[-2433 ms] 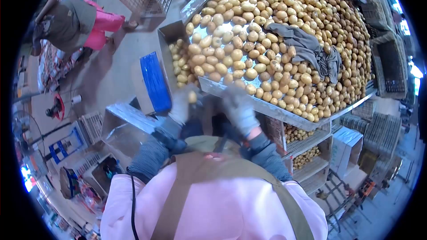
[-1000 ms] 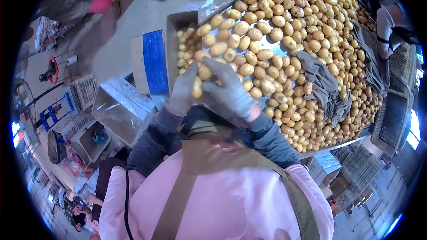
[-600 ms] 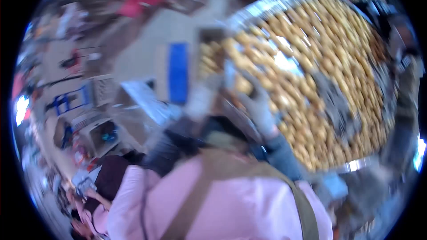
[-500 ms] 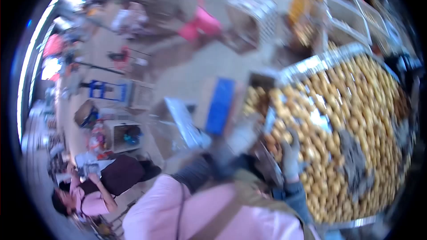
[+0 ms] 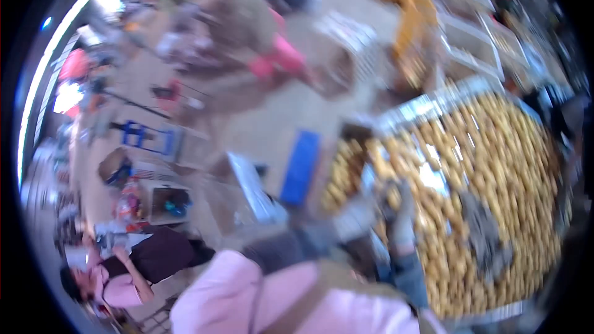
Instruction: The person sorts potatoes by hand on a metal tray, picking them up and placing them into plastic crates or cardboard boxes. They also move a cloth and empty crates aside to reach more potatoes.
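We observe yellow-brown, oval potatoes [image 5: 495, 167] heaped at the right of the frame on a table with a silver metal rim [image 5: 427, 110]; motion blur draws their outlines into streaks. A crumpled dark-grey cloth [image 5: 484, 235] lies on the heap. Right of centre, the grey-gloved right hand [image 5: 401, 213] is curved beside a single tan potato [image 5: 393, 196]; we cannot confirm a grip. The pale-gloved left hand [image 5: 357, 216] is blurred; we cannot determine its opening or contents. Any lettering is too blurred to read.
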A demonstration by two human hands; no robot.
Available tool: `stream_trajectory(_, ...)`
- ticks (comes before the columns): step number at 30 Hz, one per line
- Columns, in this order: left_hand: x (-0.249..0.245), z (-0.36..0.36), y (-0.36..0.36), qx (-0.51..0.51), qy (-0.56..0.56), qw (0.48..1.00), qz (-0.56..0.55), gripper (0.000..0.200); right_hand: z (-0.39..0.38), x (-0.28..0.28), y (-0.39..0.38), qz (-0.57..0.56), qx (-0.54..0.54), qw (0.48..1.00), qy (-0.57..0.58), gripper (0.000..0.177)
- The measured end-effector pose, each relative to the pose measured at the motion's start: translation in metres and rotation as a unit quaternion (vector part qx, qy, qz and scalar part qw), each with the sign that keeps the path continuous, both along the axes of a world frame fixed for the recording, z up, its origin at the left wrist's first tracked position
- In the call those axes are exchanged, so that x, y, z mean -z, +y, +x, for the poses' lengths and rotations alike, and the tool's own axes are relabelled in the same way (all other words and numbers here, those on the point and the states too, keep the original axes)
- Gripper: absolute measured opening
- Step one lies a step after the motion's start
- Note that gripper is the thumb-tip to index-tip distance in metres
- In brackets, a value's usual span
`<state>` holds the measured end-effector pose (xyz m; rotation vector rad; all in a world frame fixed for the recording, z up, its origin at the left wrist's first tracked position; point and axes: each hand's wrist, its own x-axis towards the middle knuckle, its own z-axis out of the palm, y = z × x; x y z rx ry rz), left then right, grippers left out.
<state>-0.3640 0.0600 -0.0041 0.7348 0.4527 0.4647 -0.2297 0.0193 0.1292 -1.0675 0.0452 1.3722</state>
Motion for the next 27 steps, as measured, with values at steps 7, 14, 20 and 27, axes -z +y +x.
stream_trajectory(7, -0.130, 0.010, 0.031, -0.068, 0.196, 0.890, 0.406, 0.079, 0.017, 0.005, 0.001, 0.101, -0.144, 0.868, -0.464, 0.052)
stream_trajectory(14, -0.134, 0.018, 0.030, -0.044, 0.265, 0.739, 0.618, 0.059, 0.017, 0.016, -0.009, 0.150, -0.101, 0.889, -0.420, 0.059)
stream_trajectory(20, -0.067, -0.015, 0.014, -0.034, 0.304, 0.908, 0.286, 0.036, -0.009, 0.052, -0.071, 0.041, -0.212, 0.801, -0.559, 0.045)
stream_trajectory(27, 0.029, -0.072, 0.050, -0.144, 0.385, 0.862, 0.298, 0.025, 0.087, 0.124, -0.108, -0.166, -0.177, 0.542, -0.804, 0.051)
